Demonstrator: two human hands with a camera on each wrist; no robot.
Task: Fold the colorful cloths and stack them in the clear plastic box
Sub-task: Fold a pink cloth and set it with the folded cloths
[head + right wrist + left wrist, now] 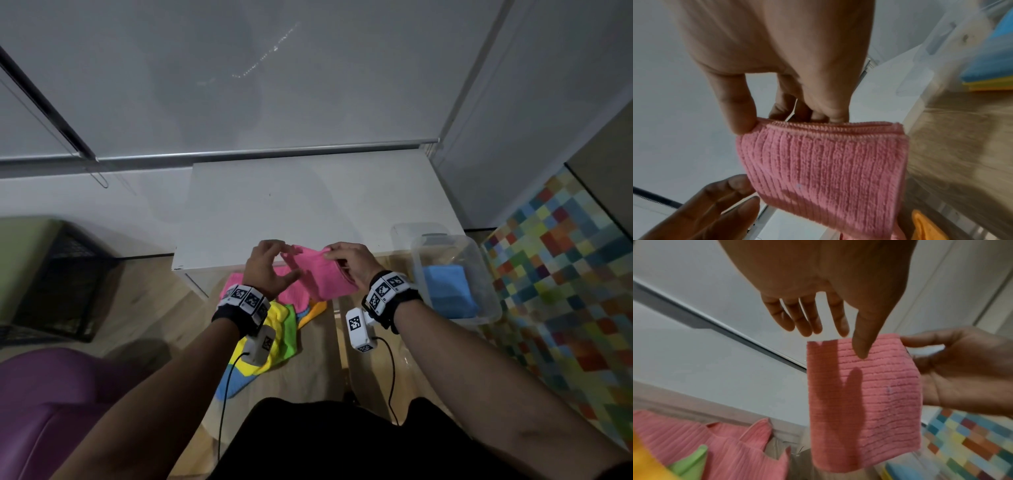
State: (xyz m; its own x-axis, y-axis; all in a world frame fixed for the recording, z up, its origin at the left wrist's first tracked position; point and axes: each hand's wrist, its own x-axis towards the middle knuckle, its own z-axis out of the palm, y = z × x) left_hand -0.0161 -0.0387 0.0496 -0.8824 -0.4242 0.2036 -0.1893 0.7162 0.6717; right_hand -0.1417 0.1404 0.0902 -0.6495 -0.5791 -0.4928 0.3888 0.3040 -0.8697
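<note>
A folded pink cloth [318, 274] hangs in the air over the front edge of the white table [308, 205]. My right hand [334, 255] pinches its top edge between thumb and fingers [740, 113]. My left hand [279, 262] hovers just left of the cloth with fingers spread and straight, holding nothing; its thumb [861, 340] lies in front of the pink cloth [863, 402]. The clear plastic box [479, 274] stands to the right with a folded blue cloth [448, 291] inside. A pile of pink, yellow, green, orange and blue cloths [274, 329] lies on the floor under my hands.
A black crate [61, 274] stands at the left, with a purple seat [51, 411] nearer me. A checked multicolour mat [565, 291] covers the floor at the right. White blinds hang behind the table. Cables run from both wrist cameras.
</note>
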